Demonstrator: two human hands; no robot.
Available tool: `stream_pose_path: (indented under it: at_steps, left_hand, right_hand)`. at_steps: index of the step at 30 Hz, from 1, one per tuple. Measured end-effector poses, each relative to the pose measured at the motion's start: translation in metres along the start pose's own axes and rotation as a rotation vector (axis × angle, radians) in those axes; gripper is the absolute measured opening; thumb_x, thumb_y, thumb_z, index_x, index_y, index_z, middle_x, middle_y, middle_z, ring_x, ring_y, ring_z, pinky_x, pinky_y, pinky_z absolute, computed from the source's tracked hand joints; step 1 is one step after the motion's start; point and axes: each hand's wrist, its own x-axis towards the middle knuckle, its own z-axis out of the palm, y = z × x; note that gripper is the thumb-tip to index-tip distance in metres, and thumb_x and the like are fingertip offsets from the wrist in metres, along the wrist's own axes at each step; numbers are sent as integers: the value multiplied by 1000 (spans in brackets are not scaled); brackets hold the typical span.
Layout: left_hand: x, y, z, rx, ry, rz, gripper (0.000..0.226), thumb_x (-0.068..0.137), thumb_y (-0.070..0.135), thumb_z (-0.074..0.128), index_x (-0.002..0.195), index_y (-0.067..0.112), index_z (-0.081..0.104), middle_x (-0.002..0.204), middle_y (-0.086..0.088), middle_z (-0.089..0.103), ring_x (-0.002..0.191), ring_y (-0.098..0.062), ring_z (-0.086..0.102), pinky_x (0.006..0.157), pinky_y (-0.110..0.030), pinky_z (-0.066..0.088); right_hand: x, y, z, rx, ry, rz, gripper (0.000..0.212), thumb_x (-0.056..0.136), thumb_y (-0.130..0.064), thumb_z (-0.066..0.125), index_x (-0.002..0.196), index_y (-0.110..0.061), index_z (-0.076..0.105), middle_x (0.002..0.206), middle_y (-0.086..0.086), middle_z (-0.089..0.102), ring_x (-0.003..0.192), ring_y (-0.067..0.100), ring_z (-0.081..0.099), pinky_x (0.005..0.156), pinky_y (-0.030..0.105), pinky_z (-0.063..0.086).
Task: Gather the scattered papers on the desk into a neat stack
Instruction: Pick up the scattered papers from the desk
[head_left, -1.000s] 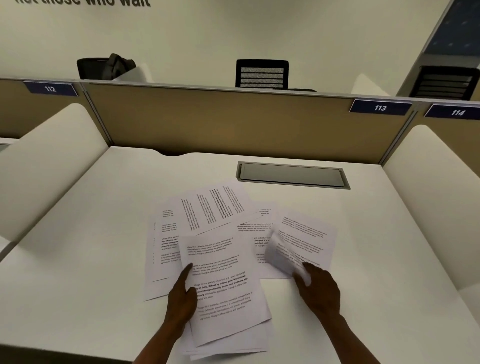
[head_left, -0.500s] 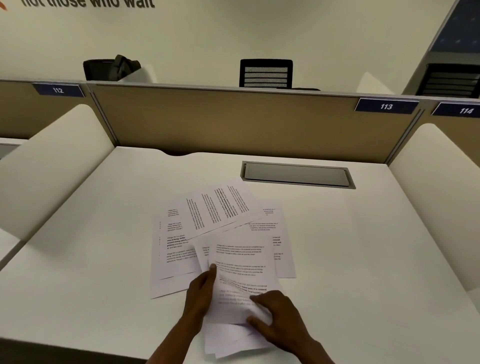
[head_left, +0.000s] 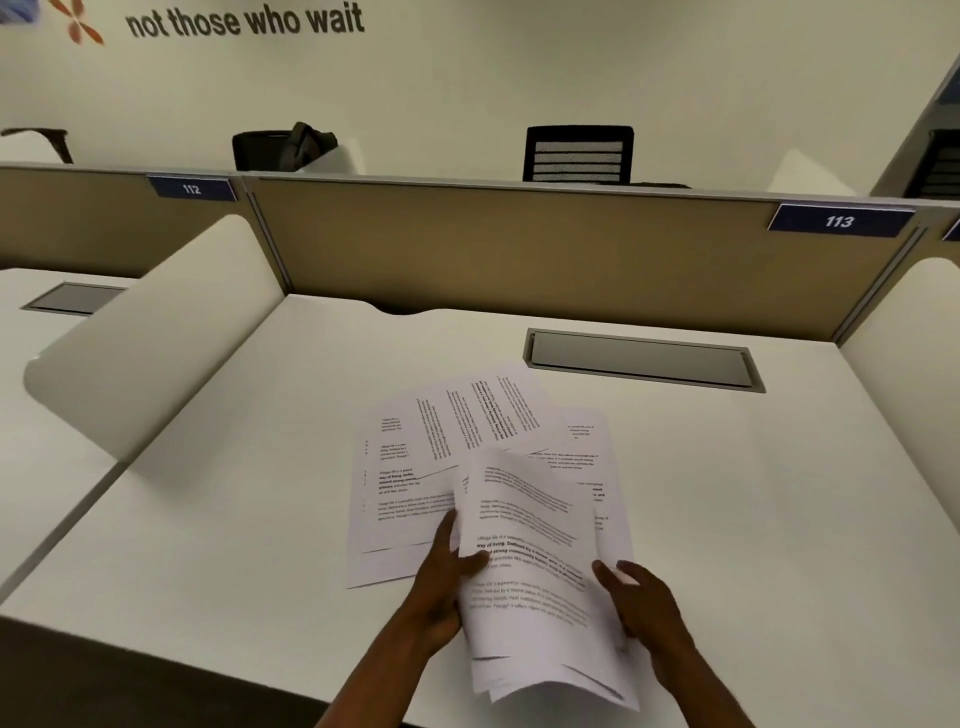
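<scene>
A loose bundle of printed sheets (head_left: 530, 587) is lifted off the white desk (head_left: 218, 499) near its front edge. My left hand (head_left: 441, 582) grips the bundle's left edge, thumb on top. My right hand (head_left: 644, 608) holds its right edge. The bundle's lower edges are uneven and fanned. Several more printed papers (head_left: 415, 467) lie spread flat on the desk behind and left of the bundle. One sheet (head_left: 483, 415) lies turned sideways on top of them, and another (head_left: 587, 447) peeks out to the right.
A grey cable hatch (head_left: 644, 361) is set into the desk behind the papers. Rounded white side dividers (head_left: 156, 343) flank the desk, the right one (head_left: 904, 364) near the frame edge. A tan back panel (head_left: 519, 249) closes the rear. Black chairs (head_left: 576, 153) stand beyond.
The right hand carried the right-hand sheet onto the front pile. Both hands then took the pile by its sides and raised it off the desk.
</scene>
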Motion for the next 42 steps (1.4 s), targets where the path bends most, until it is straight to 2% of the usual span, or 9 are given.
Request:
stream_pose_path:
  at_steps: [3, 5, 8, 14, 18, 21, 25, 30, 42]
  left_hand:
    - [1, 6, -1, 104, -71, -26, 77, 81, -7, 71, 142, 29, 43, 130, -9, 67, 116, -35, 65, 92, -53, 55]
    - [4, 8, -2, 274, -23, -63, 80, 82, -8, 67, 146, 30, 38, 123, -1, 71, 110, -26, 70, 86, -42, 59]
    - [12, 9, -4, 532, -20, -88, 92, 81, -6, 66, 152, 37, 25, 132, -3, 64, 114, -24, 66, 93, -46, 57]
    - [38, 24, 1, 770, -148, -74, 91, 77, 14, 76, 146, 51, 29, 136, 4, 57, 125, -19, 56, 102, -49, 51]
    - [72, 40, 10, 1021, 134, 54, 68, 77, 48, 76, 138, 34, 50, 121, 4, 67, 104, -16, 66, 96, -34, 53]
    - [101, 47, 7, 1281, 295, 298, 48, 86, 34, 70, 130, 19, 59, 124, -4, 65, 111, -21, 63, 95, -32, 49]
    - [135, 59, -1, 1570, 285, 340, 51, 93, 32, 57, 141, 17, 48, 150, -7, 44, 140, -25, 39, 113, -39, 36]
    - [167, 66, -10, 1781, 211, 202, 64, 99, 39, 45, 156, 23, 19, 165, -4, 14, 151, -24, 17, 122, -42, 19]
    - [186, 68, -11, 2337, -16, 142, 64, 100, 41, 32, 157, 18, 11, 159, -19, 26, 141, -40, 34, 122, -49, 19]
  right_hand:
    - [-1, -4, -12, 363, -226, 97, 43, 79, -27, 74, 115, -5, 66, 109, 19, 70, 99, 39, 65, 79, 44, 55]
    - [-2, -1, -17, 426, -289, 98, 37, 80, -11, 70, 116, 1, 65, 108, 23, 72, 99, 42, 68, 89, 52, 54]
    - [3, 9, -16, 391, -278, 28, 36, 84, 1, 65, 120, -5, 62, 109, 21, 72, 97, 42, 70, 94, 60, 50]
    - [10, 20, -6, 336, -118, -19, 48, 85, 7, 59, 128, -13, 55, 113, 14, 69, 96, 37, 68, 79, 45, 57]
    - [14, 24, -6, 423, 45, -37, 53, 87, 10, 57, 137, -9, 48, 121, 14, 62, 100, 35, 61, 89, 44, 49]
    - [20, 31, -9, 436, 126, -29, 59, 86, 10, 60, 141, -5, 44, 131, 19, 57, 104, 33, 55, 97, 45, 44]
    - [26, 36, -11, 427, 154, 13, 58, 84, 6, 67, 138, -5, 47, 132, 22, 59, 109, 36, 58, 101, 48, 45]
    - [30, 40, -10, 406, 182, -3, 63, 82, 1, 72, 139, -8, 47, 127, 18, 62, 108, 32, 59, 101, 46, 46]
    - [40, 54, -14, 462, 113, -42, 63, 81, 2, 72, 138, -14, 48, 116, 11, 65, 109, 32, 62, 93, 46, 51]
